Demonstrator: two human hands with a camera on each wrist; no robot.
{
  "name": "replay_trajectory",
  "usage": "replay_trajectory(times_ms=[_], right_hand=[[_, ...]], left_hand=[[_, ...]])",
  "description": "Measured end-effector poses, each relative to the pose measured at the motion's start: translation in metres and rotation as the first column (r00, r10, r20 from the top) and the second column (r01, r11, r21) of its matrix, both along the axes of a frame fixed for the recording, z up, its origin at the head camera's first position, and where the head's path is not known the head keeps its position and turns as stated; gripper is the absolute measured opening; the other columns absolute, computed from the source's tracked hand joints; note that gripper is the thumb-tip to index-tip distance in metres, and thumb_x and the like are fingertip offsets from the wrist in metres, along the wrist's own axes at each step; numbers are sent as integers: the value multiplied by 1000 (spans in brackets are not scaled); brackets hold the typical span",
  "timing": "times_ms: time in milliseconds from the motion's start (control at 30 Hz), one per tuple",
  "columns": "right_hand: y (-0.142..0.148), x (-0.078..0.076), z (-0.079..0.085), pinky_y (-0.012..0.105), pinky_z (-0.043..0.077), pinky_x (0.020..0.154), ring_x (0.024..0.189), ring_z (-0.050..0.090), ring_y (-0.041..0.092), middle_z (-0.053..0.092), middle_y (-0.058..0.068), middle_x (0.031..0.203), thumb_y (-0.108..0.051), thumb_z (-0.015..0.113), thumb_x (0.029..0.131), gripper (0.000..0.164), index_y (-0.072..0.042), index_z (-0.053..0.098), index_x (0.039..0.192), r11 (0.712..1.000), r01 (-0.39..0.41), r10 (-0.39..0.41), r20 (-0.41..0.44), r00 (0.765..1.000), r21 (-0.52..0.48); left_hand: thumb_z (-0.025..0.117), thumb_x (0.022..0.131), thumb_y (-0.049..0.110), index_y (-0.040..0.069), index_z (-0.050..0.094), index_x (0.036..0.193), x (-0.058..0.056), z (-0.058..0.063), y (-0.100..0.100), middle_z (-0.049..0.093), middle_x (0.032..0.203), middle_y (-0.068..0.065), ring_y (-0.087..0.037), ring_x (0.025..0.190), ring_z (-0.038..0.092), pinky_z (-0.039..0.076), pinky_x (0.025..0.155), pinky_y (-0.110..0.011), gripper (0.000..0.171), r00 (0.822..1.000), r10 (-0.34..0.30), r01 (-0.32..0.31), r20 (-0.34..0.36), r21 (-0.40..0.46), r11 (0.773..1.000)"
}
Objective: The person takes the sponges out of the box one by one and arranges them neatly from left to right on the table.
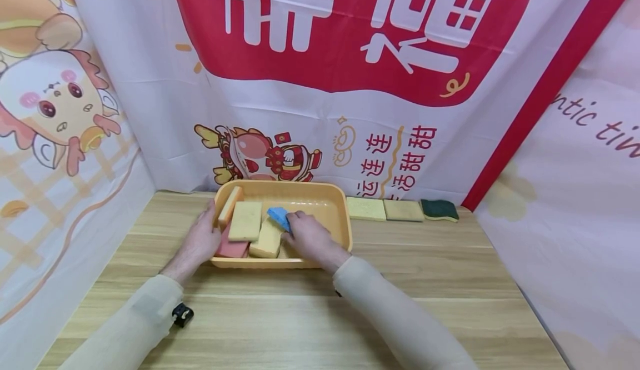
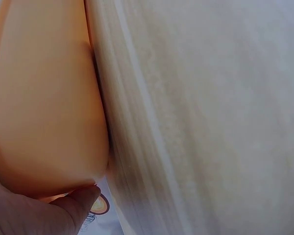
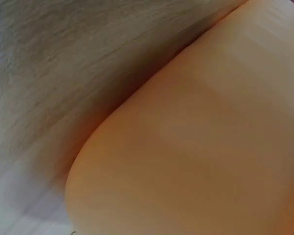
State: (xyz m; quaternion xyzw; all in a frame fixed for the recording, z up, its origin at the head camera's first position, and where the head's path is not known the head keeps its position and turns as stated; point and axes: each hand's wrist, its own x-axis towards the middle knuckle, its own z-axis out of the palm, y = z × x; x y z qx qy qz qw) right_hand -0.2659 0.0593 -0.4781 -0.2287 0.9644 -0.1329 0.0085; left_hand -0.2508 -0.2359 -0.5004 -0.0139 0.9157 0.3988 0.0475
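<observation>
tray (image 1: 320,195): smooth glossy plastic | blue sponge (image 1: 278,217): matt foam | tabletop (image 1: 280,314): wood-grain | backdrop (image 1: 350,75): cloth

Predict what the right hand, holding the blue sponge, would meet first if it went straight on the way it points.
Beyond the blue sponge, probably the pale sponge overlapping the pink sponge, though depth is unclear.

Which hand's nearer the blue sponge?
Right: the right hand grips the blue sponge over the tray; the left hand is farther off, holding the tray's left end.
</observation>
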Motion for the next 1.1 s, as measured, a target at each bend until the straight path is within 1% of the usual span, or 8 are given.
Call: replay_trajectory(times_ms=[133,233,333,500,600,733,933,1100], right_hand=[[4,-3,1,47,76,94,115,85,29,84,13,129,-24,72,118,34,-8,75,147,1000,9,-10,-47,999,-10],[7,-4,5,46,76,90,112,85,26,86,9,124,-19,68,119,28,-12,78,144,999,35,-36,-65,997,-11],[11,-4,11,47,76,92,113,85,26,87,8,126,-17,67,119,27,-15,78,144,999,46,-47,-70,996,-13],[20,-1,22,49,75,94,110,86,28,88,9,123,-11,70,116,25,-14,80,139,999,19,-24,-109,994,-45],[26,0,29,48,75,100,112,86,29,88,10,124,-8,70,115,26,-12,81,139,997,3,-12,-121,993,-80],[35,2,37,49,73,109,119,86,31,88,12,130,-8,70,116,30,-10,81,143,994,1,-15,-127,992,-110],[52,8,51,53,75,105,121,86,34,88,14,133,-7,72,114,31,-10,81,143,991,0,-25,-187,982,-130],[68,11,64,55,75,101,117,87,35,88,15,132,-7,72,114,32,-9,81,145,991,22,-49,-202,978,-135]], left_hand=[[40,113,1,3,-12,185,0,0,0,1,192,-38,-62,179,11,11,149,-75,88,1000,0,0,-1,1,1000],[39,113,0,2,-11,185,0,0,1,1,192,-38,-62,179,11,11,149,-75,88,1000,0,0,-1,6,1000],[39,112,0,1,-10,185,-1,0,1,0,192,-38,-62,179,11,11,149,-75,88,1000,3,-3,1,13,1000],[40,112,-1,1,-10,185,-1,-1,0,2,192,-38,-62,179,12,12,149,-75,88,1000,4,-4,-4,8,1000],[41,112,-1,0,-9,185,-1,-2,0,2,192,-39,-62,179,12,13,149,-75,89,1000,0,0,-13,6,1000],[41,110,-3,-2,-8,185,-1,-2,0,1,192,-39,-62,179,11,11,149,-75,89,1000,-5,5,-26,13,1000],[41,109,-4,-1,-8,185,0,-1,0,0,192,-39,-62,179,10,10,149,-75,90,1000,-6,6,-25,26,1000],[42,110,-4,-1,-10,185,0,-1,1,-1,193,-37,-62,179,10,10,149,-75,91,1000,-5,5,-22,29,1000]])
